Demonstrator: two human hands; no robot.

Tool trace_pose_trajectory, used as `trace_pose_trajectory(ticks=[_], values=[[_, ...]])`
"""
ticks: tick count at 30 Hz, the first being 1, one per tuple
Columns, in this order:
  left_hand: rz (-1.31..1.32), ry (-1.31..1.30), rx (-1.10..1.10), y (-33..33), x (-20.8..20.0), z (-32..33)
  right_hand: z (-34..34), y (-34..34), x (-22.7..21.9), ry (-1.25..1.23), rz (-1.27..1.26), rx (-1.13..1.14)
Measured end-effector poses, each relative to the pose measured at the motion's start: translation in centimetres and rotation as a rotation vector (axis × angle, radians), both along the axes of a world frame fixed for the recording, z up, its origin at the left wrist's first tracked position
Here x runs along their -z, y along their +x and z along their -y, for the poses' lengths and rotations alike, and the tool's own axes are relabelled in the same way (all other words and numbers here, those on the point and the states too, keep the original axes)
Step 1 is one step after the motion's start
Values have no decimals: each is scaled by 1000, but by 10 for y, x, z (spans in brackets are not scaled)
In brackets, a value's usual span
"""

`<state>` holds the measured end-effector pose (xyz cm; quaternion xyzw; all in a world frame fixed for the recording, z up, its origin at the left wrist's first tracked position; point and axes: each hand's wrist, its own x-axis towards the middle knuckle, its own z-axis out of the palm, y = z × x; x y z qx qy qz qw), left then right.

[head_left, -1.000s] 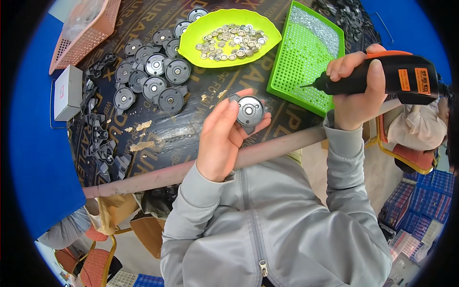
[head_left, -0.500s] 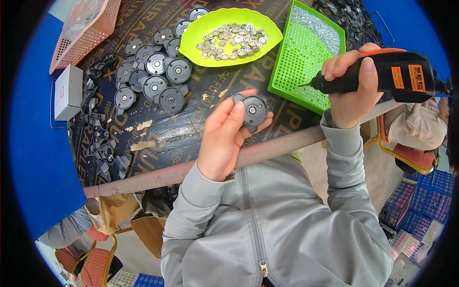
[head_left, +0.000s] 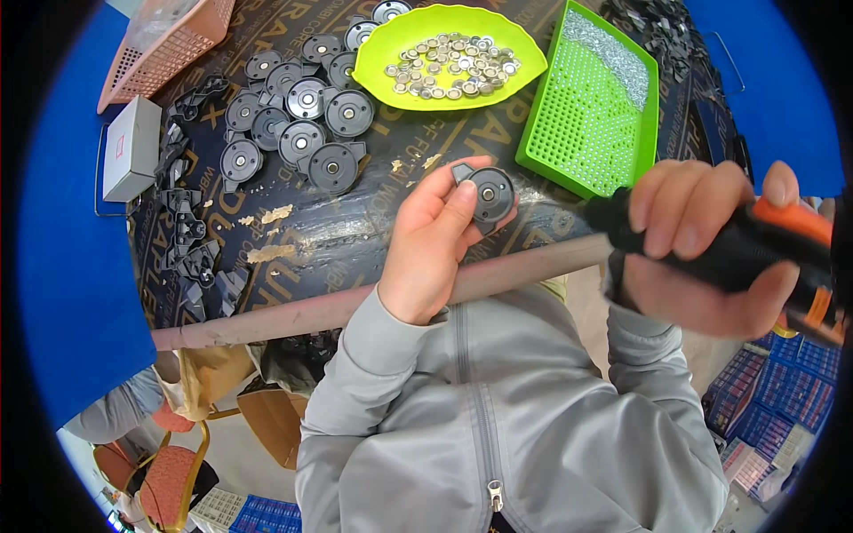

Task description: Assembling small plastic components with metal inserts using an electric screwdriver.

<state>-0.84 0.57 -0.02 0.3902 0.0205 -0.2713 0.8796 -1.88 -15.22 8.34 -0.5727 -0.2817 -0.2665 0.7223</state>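
- Round gray casing (head_left: 494,200), 1 of a kind with the casing heap (head_left: 302,133): gripped between thumb and fingers of the left hand (head_left: 431,240), face up above the table (head_left: 355,222).
- Power driver (head_left: 724,266), black and orange: clasped by the right hand (head_left: 697,222), blurred. Lowered off the green tray (head_left: 553,177) within 0.5 s; contact with the casing judged not yet made.
- Green tray: near wall judged closest obstacle.
- Yellow-green bowl (head_left: 378,62): placed beyond the casing.
- Silver discs (head_left: 469,88): held in the bowl.
- Tiny silvery pieces (head_left: 613,58): banked in the tray.
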Motion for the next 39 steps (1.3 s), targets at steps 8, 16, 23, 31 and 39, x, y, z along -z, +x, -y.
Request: trace_pose_trajectory(ticks=[8,16,23,31,39], values=[[-6,27,-6,-1,2,-1,-23,-1,13,-66,-5,-115],[-17,20,-30,-1,4,0,-24,0,14,-96,-33,-122],[4,65,-22,-1,3,0,-28,-3,13,-73,-98,-87],[-3,75,-38,-1,6,1,-28,-6,14,-117,-178,-45],[-33,53,-64,-1,1,3,-30,-3,14,-121,-187,-76]])
